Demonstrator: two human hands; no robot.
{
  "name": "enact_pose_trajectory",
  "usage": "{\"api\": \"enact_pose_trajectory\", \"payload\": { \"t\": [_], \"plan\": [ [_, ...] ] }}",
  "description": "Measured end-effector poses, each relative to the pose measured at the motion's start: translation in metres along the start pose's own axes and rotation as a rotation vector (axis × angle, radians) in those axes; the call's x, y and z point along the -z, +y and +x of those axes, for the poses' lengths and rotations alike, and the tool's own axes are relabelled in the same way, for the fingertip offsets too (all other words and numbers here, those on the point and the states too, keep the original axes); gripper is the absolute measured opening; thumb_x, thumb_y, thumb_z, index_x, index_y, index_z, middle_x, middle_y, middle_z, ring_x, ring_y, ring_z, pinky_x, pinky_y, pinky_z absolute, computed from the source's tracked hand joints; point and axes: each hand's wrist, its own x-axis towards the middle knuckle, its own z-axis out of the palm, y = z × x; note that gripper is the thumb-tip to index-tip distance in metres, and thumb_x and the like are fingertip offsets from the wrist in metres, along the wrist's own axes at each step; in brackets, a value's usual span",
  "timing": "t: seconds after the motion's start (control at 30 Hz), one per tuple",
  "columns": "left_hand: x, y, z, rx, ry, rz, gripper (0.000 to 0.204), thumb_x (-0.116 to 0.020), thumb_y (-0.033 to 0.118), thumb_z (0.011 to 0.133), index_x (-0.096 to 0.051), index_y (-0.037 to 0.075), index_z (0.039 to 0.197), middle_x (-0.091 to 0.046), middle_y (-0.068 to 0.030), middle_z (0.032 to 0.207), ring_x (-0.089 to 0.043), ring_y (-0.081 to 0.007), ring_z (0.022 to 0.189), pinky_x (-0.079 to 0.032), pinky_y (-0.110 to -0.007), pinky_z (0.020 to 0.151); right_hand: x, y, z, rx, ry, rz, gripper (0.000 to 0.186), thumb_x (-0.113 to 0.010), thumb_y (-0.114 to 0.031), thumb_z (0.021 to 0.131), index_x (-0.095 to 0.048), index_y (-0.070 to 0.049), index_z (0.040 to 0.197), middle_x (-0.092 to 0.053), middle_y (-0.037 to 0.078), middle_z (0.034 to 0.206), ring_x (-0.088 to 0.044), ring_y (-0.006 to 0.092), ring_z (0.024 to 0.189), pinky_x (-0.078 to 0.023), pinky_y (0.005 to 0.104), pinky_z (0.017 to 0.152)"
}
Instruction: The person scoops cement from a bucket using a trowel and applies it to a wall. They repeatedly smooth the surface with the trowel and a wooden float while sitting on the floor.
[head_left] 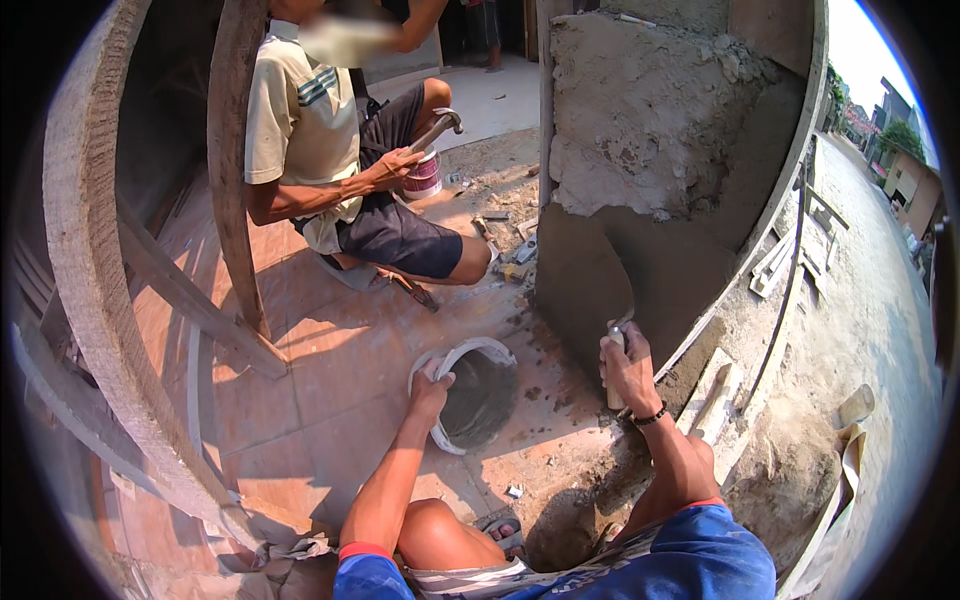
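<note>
left hand: (430, 390) fingers closed over the rim of the bucket, clamped on its left side.
bucket: (466, 451) on the tiled floor (330, 402), in front of the person and left of the trowel, mouth showing, grey mortar (478, 396) inside.
right hand: (629, 372) wrapped round the trowel's pale handle, a dark bracelet (650, 415) at the wrist.
trowel: (611, 285) blade pointing up and away, set before the wet, smooth lower part of the wall; whether it touches cannot be told.
wall: (640, 110) rough and lighter above, dark and smooth below and down the right side.
other person: (290, 110) sitting low beyond the bucket, one hand round a hammer (438, 128); a tub (424, 177) stands just beside.
left edge: upright timbers (90, 240), one very near.
right edge: a pale road (872, 310) outside, with scrap wood (785, 262) near the wall.
</note>
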Motion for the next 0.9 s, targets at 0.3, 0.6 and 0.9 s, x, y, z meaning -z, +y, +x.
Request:
{"api": "enact_pose_trajectory", "payload": {
  "t": [0.3,0.6,0.9],
  "plan": [
    [-0.032,0.028,0.004,0.122,0.064,-0.060,0.031,-0.065,0.003,0.085,-0.062,-0.001,0.116,-0.067,-0.0112,0.107,-0.060,-0.0215,0.098,-0.046,-0.035,0.086,-0.012,0.047,0.082,-0.141,-0.098,-0.094,0.015,-0.059,-0.017,0.089,-0.051,-0.005,0.092,-0.051,0.002,0.068,-0.051,0.0123,0.049,-0.043,0.0303,0.042],
    [-0.065,0.008,0.002,0.255,-0.179,0.001,0.050,-0.065,0.000,0.087,-0.050,-0.004,0.134,-0.061,-0.0121,0.123,-0.058,-0.0202,0.107,-0.047,-0.032,0.089,0.032,-0.003,-0.017,-0.060,-0.116,0.003,0.021,-0.059,-0.014,0.088,-0.052,-0.002,0.104,-0.053,0.003,0.070,-0.054,0.0124,0.053,-0.045,0.0285,0.045],
    [-0.084,-0.011,0.024,0.150,-0.246,0.163,0.044,-0.064,0.006,0.088,-0.056,0.003,0.131,-0.064,-0.0064,0.115,-0.056,-0.0169,0.102,-0.043,-0.028,0.089,0.050,0.026,-0.037,-0.159,-0.418,-0.019,0.028,-0.064,-0.016,0.088,-0.052,0.001,0.107,-0.056,0.004,0.075,-0.057,0.0132,0.061,-0.049,0.0291,0.055]
  ]
}}
